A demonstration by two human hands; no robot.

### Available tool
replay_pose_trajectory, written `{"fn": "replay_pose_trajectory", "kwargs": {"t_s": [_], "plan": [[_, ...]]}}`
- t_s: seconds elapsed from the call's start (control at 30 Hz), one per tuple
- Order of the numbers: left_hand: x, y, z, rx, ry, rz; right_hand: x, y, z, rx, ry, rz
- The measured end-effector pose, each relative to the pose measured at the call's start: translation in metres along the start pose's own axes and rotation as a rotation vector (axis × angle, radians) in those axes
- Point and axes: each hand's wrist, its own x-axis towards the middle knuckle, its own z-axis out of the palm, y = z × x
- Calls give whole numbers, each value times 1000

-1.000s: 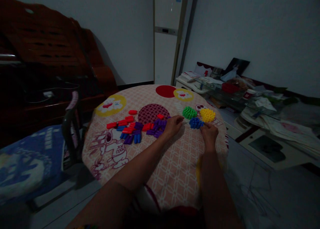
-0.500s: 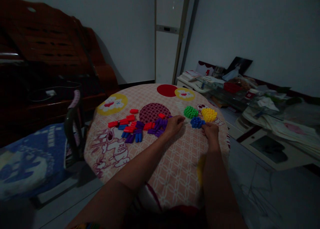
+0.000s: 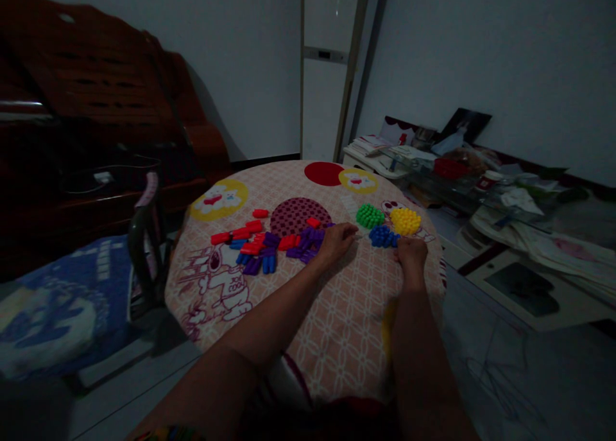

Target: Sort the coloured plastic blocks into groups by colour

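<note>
My right hand (image 3: pixel 412 253) is at the near right edge of a cluster of small blue plastic pieces (image 3: pixel 382 236). Its thumb and fingers are pinched together against a blue piece at that edge. To the left, my left hand (image 3: pixel 339 241) rests over the cloth with curled fingers, fingertips toward the blue cluster; whatever may be between them is too small to make out. Just behind the blue cluster lie a green cluster (image 3: pixel 370 216) and a yellow cluster (image 3: pixel 405 221) of knobbly pieces. Purple pieces (image 3: pixel 308 243) lie beside my left wrist, partly hidden by it.
Red tube-like pieces (image 3: pixel 253 227) and blue tube-like pieces (image 3: pixel 269 264) are scattered on the left of the round, patterned tablecloth (image 3: pixel 332 312). A chair (image 3: pixel 144 255) stands at the left. Cluttered glass shelving (image 3: pixel 462 184) runs along the right, beyond the table edge.
My right hand has shifted slightly right, its fingertips still at the blue cluster's edge. My left hand keeps about the same place and pose. The whole view has moved a little.
</note>
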Motion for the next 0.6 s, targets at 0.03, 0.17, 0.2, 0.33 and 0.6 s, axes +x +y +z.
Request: {"fn": "replay_pose_trajectory", "kwargs": {"t_s": [0.03, 0.17, 0.2, 0.33, 0.6], "plan": [[0, 0, 0, -6, 2, -3, -1, 3, 1, 22, 2, 9], [-1, 0, 1, -16, 7, -8, -4, 8, 2, 31, 63, -39], [-1, 1, 1, -17, 6, -8, -5, 8, 2, -7, 86, -82], [-1, 2, 1, -15, 14, -4, -12, 4, -4, -120, 112, -175], [-1, 2, -1, 0, 7, -23, -14, 10, -16, -57, -13, -124]]}}
